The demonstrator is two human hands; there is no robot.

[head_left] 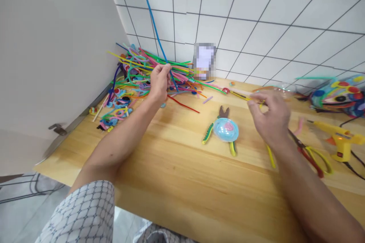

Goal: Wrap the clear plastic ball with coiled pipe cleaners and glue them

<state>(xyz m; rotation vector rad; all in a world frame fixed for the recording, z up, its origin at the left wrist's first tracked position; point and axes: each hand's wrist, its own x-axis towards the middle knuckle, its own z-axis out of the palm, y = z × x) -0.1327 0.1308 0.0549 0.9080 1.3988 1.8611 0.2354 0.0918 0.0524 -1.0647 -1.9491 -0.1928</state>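
Note:
My left hand (pixel 159 82) is closed in a pinch on a long blue pipe cleaner (pixel 156 30) that sticks up against the tiled wall, right over a heap of coloured pipe cleaners (pixel 137 70). My right hand (pixel 270 115) hovers over the wooden table (pixel 182 174) with fingers curled; a yellow strip (pixel 270 156) runs under it, and I cannot make out what it grips. Between the hands lies a small craft figure (pixel 225 130) with a light-blue round body, green-yellow legs and a brown top.
Red-handled scissors (pixel 309 153) and a yellow glue gun (pixel 340 140) with a black cord lie at the right. A colourful pipe-cleaner creature (pixel 339 97) sits at the far right. Blue and pink twisted pieces (pixel 116 112) lie by the left wall. A blurred small object (pixel 204 60) stands at the back.

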